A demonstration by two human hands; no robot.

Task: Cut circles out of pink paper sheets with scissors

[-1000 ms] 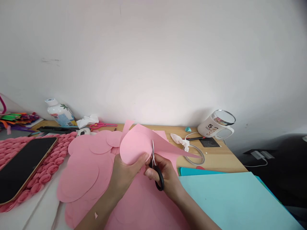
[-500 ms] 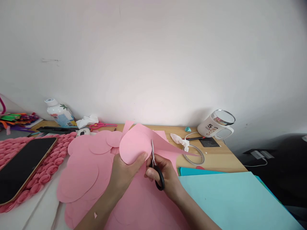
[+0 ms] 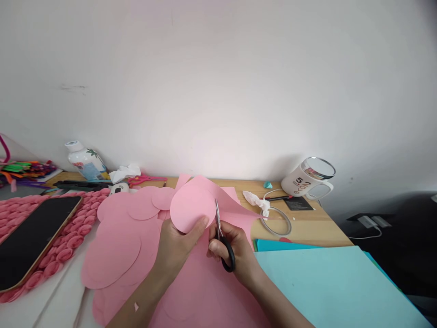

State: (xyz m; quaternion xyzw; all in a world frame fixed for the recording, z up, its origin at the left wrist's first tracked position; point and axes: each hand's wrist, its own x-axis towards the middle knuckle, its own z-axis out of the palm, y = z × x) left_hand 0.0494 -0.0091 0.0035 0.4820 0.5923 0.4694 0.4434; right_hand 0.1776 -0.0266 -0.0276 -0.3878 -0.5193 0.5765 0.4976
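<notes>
Between thumb and fingers, my left hand (image 3: 180, 243) pinches a round pink paper piece (image 3: 191, 206). My right hand (image 3: 234, 246) has its fingers in the black handles of a pair of scissors (image 3: 228, 255). The blades point up and meet the right edge of the paper circle. A curling pink paper offcut (image 3: 223, 198) trails from behind the circle toward the right. Several pink paper circles (image 3: 116, 253) lie overlapped under and left of my hands. A scrap of pink paper sticks to my left forearm.
Light blue paper sheets (image 3: 327, 278) lie at the right. Farther back are a white mug (image 3: 302, 180), a coiled cable (image 3: 287, 223) and crumpled tissue (image 3: 256, 199). On the left are a phone (image 3: 37, 237) on pink rosettes, pink scissors (image 3: 148, 178) and a white bottle (image 3: 87, 161).
The tip of the pink offcut has drawn back left and no longer reaches across the cable ring. Both hands keep nearly the same place, still holding circle and scissors.
</notes>
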